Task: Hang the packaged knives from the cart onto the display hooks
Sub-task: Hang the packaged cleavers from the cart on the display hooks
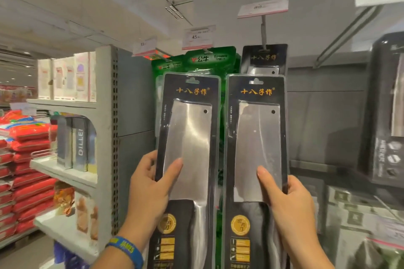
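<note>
While the two are standing upright side by side, the left hand (150, 190) is clamping the left cleaver pack (188, 135) at 9 o'clock and the right hand (291, 209) the right cleaver pack (256, 137) at 3 o'clock, each showing a steel blade, black card, gold lettering and a hang slot.

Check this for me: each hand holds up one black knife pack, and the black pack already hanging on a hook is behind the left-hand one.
Wrong on one point. In the head view the left hand and right hand each hold up one black knife pack, but the hanging black pack is behind the right-hand pack; green packs hang behind the left-hand pack.
</note>
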A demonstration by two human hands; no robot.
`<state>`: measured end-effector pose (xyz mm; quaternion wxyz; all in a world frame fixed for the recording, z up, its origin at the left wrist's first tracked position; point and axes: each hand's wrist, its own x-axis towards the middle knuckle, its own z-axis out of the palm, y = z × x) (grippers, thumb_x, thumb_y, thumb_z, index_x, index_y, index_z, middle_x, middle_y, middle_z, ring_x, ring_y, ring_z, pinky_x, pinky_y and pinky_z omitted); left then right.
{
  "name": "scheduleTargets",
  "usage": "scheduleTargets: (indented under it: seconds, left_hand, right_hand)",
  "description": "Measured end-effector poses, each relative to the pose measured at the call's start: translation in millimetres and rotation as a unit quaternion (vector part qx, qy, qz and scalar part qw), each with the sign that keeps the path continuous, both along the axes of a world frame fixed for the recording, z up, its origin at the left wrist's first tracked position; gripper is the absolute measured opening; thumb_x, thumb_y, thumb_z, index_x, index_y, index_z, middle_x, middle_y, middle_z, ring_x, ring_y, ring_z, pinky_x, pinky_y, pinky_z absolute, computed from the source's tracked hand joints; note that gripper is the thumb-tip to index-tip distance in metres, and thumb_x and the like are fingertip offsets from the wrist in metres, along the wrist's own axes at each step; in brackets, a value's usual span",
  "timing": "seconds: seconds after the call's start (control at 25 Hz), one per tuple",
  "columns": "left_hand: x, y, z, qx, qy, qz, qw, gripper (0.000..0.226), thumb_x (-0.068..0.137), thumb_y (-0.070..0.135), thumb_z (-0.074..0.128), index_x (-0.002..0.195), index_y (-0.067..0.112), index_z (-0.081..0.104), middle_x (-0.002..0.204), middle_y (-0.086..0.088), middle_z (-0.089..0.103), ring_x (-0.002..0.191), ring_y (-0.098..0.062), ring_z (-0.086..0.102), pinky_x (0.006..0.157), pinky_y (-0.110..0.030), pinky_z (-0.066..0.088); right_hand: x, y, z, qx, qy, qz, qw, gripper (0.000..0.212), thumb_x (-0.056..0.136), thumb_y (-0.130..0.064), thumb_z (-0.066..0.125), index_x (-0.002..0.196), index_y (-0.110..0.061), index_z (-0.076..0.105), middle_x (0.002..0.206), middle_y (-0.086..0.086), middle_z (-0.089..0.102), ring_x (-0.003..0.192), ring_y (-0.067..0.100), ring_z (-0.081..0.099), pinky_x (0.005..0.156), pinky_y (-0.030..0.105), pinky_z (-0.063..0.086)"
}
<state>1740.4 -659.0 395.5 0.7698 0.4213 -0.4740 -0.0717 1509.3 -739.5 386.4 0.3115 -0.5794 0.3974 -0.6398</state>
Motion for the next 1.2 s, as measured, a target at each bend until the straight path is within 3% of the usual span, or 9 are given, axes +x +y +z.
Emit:
scheduleTargets:
  seconds: [0.12, 0.28, 0.44, 0.56, 0.68, 0.76, 0.92, 1.08, 1.2]
  left_hand:
    - [12.3, -27.1, 11.4, -0.006, 0.003, -0.054, 0.999, 0.030, 0.078, 0.029, 0.077, 0.105, 0.027, 0.064, 0.093, 0.001, 0.077, 0.079, -0.016, 0.075, 0.060, -0.021, 0.058]
    - [17.3, -67.6, 27.4, -0.015, -0.021, -0.113, 0.993, 0.031, 0.074, 0.036, 0.080, 0.102, 0.029, 0.068, 0.092, 0.004, 0.078, 0.079, -0.015, 0.075, 0.059, -0.024, 0.059]
    - [7.0, -92.1, 51.0, -0.018, -0.066, -0.128, 0.989, 0.024, 0.072, 0.050, 0.078, 0.091, 0.039, 0.070, 0.085, 0.010, 0.077, 0.073, -0.009, 0.074, 0.054, -0.017, 0.055]
    - [-4.7, -101.6, 66.6, -0.032, -0.088, -0.117, 0.989, 0.019, 0.075, 0.058, 0.074, 0.089, 0.046, 0.068, 0.084, 0.021, 0.074, 0.074, 0.002, 0.071, 0.058, -0.016, 0.056]
    - [-15.8, -96.8, 81.5, -0.044, -0.097, -0.089, 0.990, 0.021, 0.078, 0.056, 0.069, 0.077, 0.073, 0.056, 0.073, 0.050, 0.057, 0.072, 0.029, 0.054, 0.055, -0.005, 0.046]
    - [-18.4, -101.5, 87.7, -0.035, -0.090, -0.093, 0.991, 0.009, 0.078, 0.061, 0.066, 0.082, 0.054, 0.065, 0.076, 0.043, 0.062, 0.074, 0.023, 0.058, 0.061, -0.011, 0.045]
    - [-26.4, -111.4, 98.0, -0.045, -0.098, -0.077, 0.991, 0.050, 0.076, 0.074, 0.059, 0.083, 0.025, 0.063, 0.081, 0.027, 0.069, 0.076, 0.006, 0.063, 0.064, -0.011, 0.043]
    - [-40.1, -113.6, 113.8, -0.040, -0.115, -0.057, 0.991, 0.065, 0.073, 0.078, 0.054, 0.102, 0.021, 0.065, 0.094, 0.025, 0.064, 0.099, 0.005, 0.057, 0.076, -0.008, 0.043]
    - [-46.5, -117.3, 117.6, -0.037, -0.116, -0.057, 0.991, 0.056, 0.071, 0.077, 0.055, 0.101, 0.031, 0.064, 0.097, 0.029, 0.066, 0.100, 0.008, 0.058, 0.078, -0.003, 0.041]
  right_hand:
    - [5.2, -8.3, 3.8, 0.011, -0.009, -0.040, 0.999, 0.066, 0.062, -0.081, 0.066, 0.081, -0.018, 0.072, 0.070, -0.009, 0.073, 0.066, 0.010, 0.069, 0.061, 0.039, 0.056]
    - [-4.4, -16.5, 22.3, -0.042, -0.026, -0.097, 0.994, 0.064, 0.068, -0.082, 0.070, 0.082, -0.019, 0.069, 0.072, 0.001, 0.071, 0.062, 0.013, 0.065, 0.061, 0.040, 0.052]
    - [-18.1, -18.1, 50.9, -0.104, -0.017, -0.194, 0.975, 0.039, 0.077, -0.064, 0.073, 0.075, -0.028, 0.059, 0.067, -0.018, 0.065, 0.056, 0.001, 0.056, 0.056, 0.033, 0.042]
    - [-35.7, -17.6, 77.8, -0.124, 0.002, -0.275, 0.953, 0.044, 0.077, -0.063, 0.076, 0.070, -0.024, 0.055, 0.065, -0.019, 0.064, 0.056, 0.001, 0.056, 0.053, 0.032, 0.037]
    - [-51.1, -10.0, 100.7, -0.159, 0.007, -0.309, 0.938, 0.062, 0.074, -0.071, 0.075, 0.065, -0.018, 0.043, 0.054, -0.010, 0.048, 0.049, 0.009, 0.040, 0.051, 0.036, 0.034]
    - [-56.2, -3.1, 113.3, -0.179, 0.006, -0.318, 0.931, 0.066, 0.074, -0.071, 0.075, 0.063, -0.021, 0.032, 0.051, -0.017, 0.041, 0.047, 0.007, 0.034, 0.051, 0.037, 0.028]
    - [-64.0, 5.6, 131.7, -0.195, 0.030, -0.319, 0.927, 0.069, 0.073, -0.071, 0.074, 0.062, -0.021, 0.028, 0.048, -0.014, 0.039, 0.045, 0.007, 0.033, 0.049, 0.036, 0.024]
    - [-67.1, 6.3, 143.2, -0.200, 0.059, -0.318, 0.925, 0.072, 0.071, -0.077, 0.070, 0.062, -0.018, 0.030, 0.054, -0.008, 0.030, 0.047, 0.007, 0.034, 0.050, 0.037, 0.027]
    - [-69.0, 1.3, 145.6, -0.191, 0.073, -0.304, 0.930, 0.079, 0.068, -0.082, 0.067, 0.065, -0.009, 0.037, 0.057, 0.003, 0.037, 0.051, 0.009, 0.031, 0.052, 0.037, 0.030]
